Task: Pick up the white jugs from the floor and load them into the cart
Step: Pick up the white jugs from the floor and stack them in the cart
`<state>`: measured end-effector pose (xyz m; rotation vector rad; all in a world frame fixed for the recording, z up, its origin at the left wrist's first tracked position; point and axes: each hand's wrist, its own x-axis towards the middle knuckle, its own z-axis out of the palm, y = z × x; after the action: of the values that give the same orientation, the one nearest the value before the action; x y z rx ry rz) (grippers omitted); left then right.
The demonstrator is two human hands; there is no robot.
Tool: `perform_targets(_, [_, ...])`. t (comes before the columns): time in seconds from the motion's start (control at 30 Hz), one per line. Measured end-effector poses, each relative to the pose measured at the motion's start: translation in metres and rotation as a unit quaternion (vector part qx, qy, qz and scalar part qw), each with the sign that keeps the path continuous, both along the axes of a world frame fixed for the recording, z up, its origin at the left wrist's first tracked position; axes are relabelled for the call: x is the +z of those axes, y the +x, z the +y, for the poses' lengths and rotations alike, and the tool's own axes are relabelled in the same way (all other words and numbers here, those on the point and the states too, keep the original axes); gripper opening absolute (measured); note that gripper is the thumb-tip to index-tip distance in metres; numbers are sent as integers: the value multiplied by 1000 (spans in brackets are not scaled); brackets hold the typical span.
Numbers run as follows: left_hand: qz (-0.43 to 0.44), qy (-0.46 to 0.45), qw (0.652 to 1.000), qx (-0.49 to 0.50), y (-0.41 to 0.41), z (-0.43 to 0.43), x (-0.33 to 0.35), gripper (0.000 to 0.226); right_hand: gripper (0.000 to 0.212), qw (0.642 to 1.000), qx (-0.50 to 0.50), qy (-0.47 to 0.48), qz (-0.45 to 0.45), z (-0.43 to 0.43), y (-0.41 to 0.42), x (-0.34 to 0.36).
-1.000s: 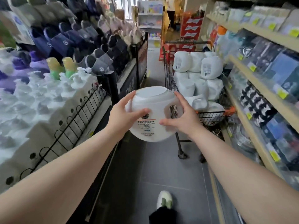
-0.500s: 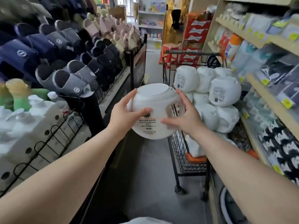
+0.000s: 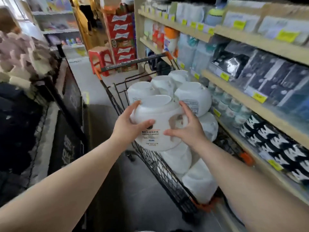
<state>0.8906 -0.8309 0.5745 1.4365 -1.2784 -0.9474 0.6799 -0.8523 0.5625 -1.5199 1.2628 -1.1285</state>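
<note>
Bright even indoor light; heavy motion blur, blocky smearing left edge, wide-angle bending at edges.

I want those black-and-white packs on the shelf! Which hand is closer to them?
Right. The right hand holds the side of the white jug facing the black-and-white packs; the left hand holds its other side, farther away.

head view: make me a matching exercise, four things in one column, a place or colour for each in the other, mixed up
1 held jug
2 cart
3 stool
4 price tags

a yellow
b between the left hand and right hand
c red, beyond the cart handle
d black wire, loaded with white jugs

Pairs: 1-b, 2-d, 3-c, 4-a
</note>
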Motion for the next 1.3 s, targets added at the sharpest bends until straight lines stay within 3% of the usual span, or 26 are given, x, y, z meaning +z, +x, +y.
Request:
perform_targets(0.23, [-69, 40, 988, -132, -29, -116, -15, 88, 121, 992, -114, 51, 15, -62, -31, -28])
perform_targets(0.47, [-60, 97, 980, -164, -52, -179, -50, 89, 120, 986, -117, 88, 81, -113, -49, -58])
perform_targets(0.6, [-131, 77, 970, -190, -52, -195, -60, 89, 122, 973, -138, 96, 158, -125, -49, -62])
perform_targets(0.8, [-238, 46, 932, -271, -52, -229, -61, 98, 127, 930, -254, 116, 240, -129, -25, -69])
perform_targets(0.97, [-341, 21, 878, -335, -40, -243, -40, 83, 96, 911, -301, 163, 231, -123, -10, -45])
perform_targets(1.13, [-286, -48, 879, -377, -45, -233, -5, 63, 67, 888, -402, 145, 168, -93, 1, -15])
perform_targets(1.3, [-218, -81, 841, -489, -92, -191, 18, 51, 48, 844, -511, 102, 123, -24, -8, 12])
